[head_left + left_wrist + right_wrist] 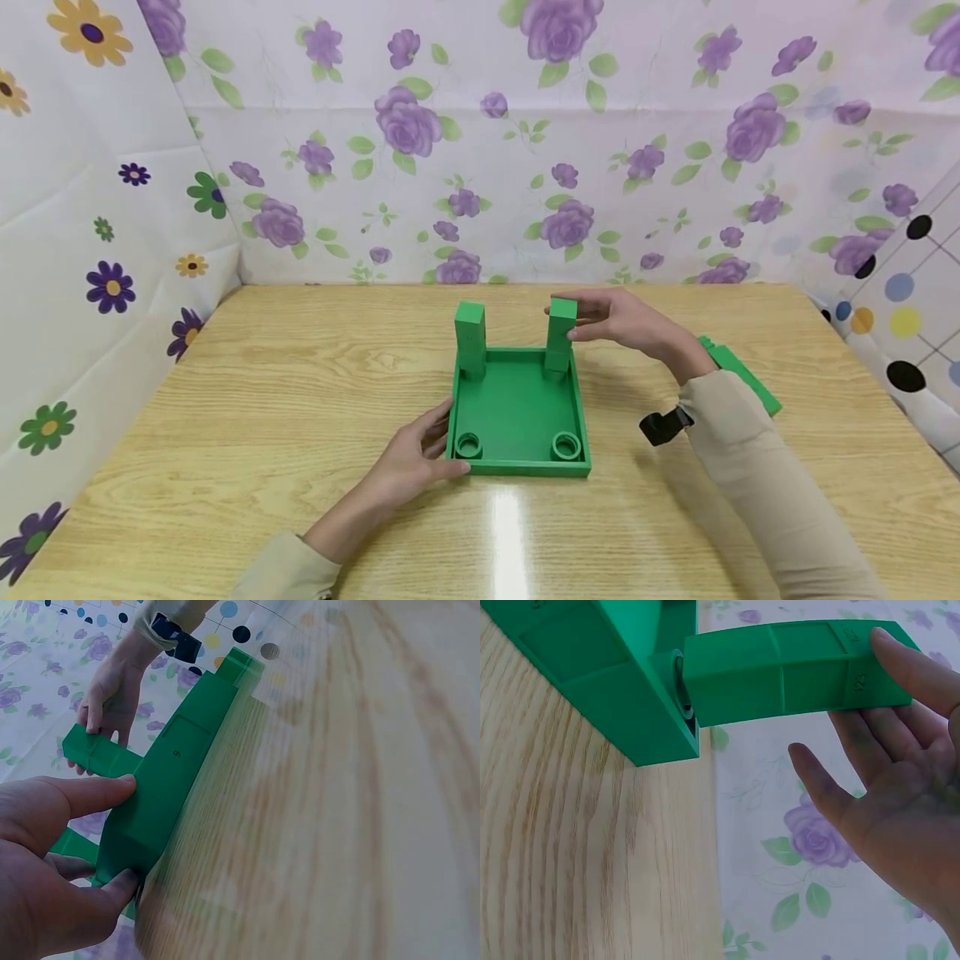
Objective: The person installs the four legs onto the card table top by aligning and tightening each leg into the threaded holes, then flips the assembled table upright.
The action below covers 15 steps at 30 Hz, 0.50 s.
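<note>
A square green tray [517,468] with a low raised rim lies on the table in the head view. Upright green posts stand at its two far corners, a left post [471,337] and a right post [560,337]. Round ring sockets [566,447] show at both near corners. With thumb and fingers, my left hand [408,458] grips the tray's near left corner. My right hand [622,321] holds the right post near its top, thumb on one side and fingers behind. Raised digits mark that post [802,675] in the right wrist view, where its lower end meets the tray's corner.
Another green piece [742,379] with a notched end lies on the wooden table [315,375] at the right, partly behind my right forearm. A flowered cloth [480,167] hangs along the table's far edge. A black device [662,427] sits on my right wrist.
</note>
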Each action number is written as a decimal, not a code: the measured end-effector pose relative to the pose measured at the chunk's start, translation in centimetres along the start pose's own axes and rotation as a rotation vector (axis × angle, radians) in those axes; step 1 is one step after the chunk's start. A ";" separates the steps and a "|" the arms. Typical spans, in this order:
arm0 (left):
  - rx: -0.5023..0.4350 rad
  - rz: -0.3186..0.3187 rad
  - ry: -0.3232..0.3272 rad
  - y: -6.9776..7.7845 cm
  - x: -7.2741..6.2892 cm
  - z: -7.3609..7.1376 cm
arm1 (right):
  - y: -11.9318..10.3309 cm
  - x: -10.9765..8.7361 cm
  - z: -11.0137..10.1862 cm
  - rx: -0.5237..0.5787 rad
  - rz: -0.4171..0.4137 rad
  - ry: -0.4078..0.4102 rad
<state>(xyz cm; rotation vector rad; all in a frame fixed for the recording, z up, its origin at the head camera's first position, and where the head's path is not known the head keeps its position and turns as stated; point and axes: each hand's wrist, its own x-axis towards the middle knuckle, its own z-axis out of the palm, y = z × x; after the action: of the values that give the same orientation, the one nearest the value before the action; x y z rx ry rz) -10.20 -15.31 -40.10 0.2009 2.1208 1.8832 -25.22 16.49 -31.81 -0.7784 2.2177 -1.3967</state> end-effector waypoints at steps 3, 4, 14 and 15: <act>0.000 -0.003 0.003 0.0 0.0 0.0 | 0.0 0.1 0.1 -0.062 0.035 0.033; 0.003 -0.004 0.005 0.0 0.0 0.0 | 0.0 0.1 0.1 -0.080 0.042 0.039; 0.012 -0.008 0.009 0.1 0.0 0.1 | 0.2 0.3 0.4 -0.147 -0.009 0.096; 0.012 -0.009 0.008 0.1 0.0 0.1 | 0.3 0.3 0.5 -0.149 -0.013 0.106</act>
<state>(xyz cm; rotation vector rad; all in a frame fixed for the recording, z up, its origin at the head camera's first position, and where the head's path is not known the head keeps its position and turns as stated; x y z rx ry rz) -10.21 -15.21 -39.97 0.1869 2.1354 1.8694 -25.19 16.08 -32.27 -0.7866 2.4245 -1.3186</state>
